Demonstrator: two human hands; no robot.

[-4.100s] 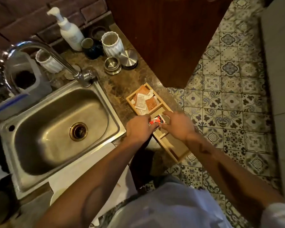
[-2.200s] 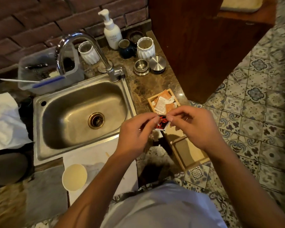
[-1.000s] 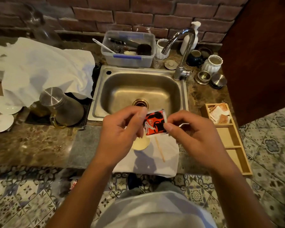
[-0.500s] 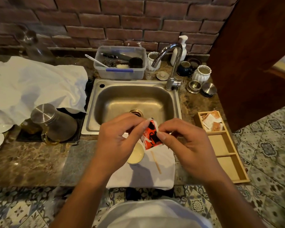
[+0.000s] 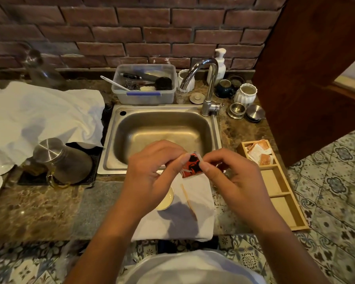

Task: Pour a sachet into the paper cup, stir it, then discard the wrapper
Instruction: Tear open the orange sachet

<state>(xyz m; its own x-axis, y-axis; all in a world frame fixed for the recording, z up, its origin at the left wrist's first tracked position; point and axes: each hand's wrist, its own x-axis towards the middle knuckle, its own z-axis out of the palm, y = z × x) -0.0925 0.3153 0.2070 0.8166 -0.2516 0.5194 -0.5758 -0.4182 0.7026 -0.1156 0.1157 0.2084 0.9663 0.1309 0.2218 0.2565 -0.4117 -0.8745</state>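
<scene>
A steel sink [image 5: 162, 128] is set into the stone counter [image 5: 39, 212], with a curved tap [image 5: 205, 83] at its far right corner and a clear plastic tub [image 5: 145, 85] of utensils behind it against the brick wall. A white soap pump bottle [image 5: 219, 62], white ribbed cups [image 5: 245, 94] and small metal lids [image 5: 254, 112] are grouped to the right of the tap. On the left, a crumpled white cloth [image 5: 39, 111] is spread out, and a metal-lidded jug [image 5: 59, 158] lies tilted on a dark mat. A wooden divided tray [image 5: 279, 189] is placed along the right counter edge, with spare packets in its far compartment.

Most of the paper cup [image 5: 166, 199] is hidden by the left hand [image 5: 152, 173]; only its pale rim and inside are seen, on a white folded towel [image 5: 193, 214] near the counter edge. A thin wooden stirrer [image 5: 188, 198] lies on the towel just right of the cup.

The sachet [image 5: 193, 166], red and black with a white edge, is held above the towel, up and to the right of the cup. It is pinched at its top by the left hand's thumb and forefinger and by those of the right hand [image 5: 232, 177], fingers curled on both.
</scene>
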